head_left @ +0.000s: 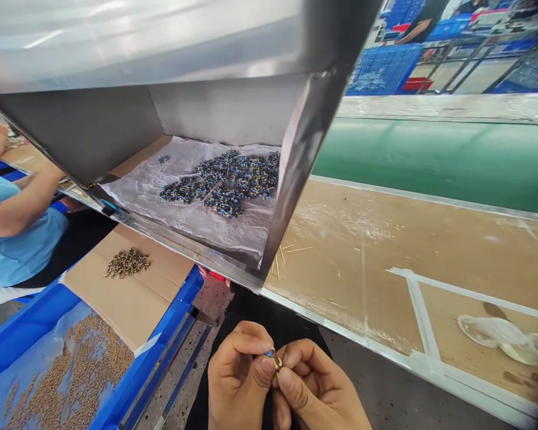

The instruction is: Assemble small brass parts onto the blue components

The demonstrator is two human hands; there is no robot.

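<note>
Left hand [240,373] and right hand [316,388] pinch one tiny blue-and-brass part [274,358] between closed fingertips, low over the lap. Light, stiff, easily dropped; best held by its ends.

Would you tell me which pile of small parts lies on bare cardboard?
The brass-coloured pile on the cardboard sheet; the blue parts lie on plastic film.

1. The small blue-and-brass part [274,358] pinched between the left hand [237,382] and right hand [316,388] is too tiny to identify.
2. Below the part, both hands' wrists are cut off by the bottom edge.
3. Left of the part, the blue plastic crate of brass pieces [49,376] runs off-frame.
</note>
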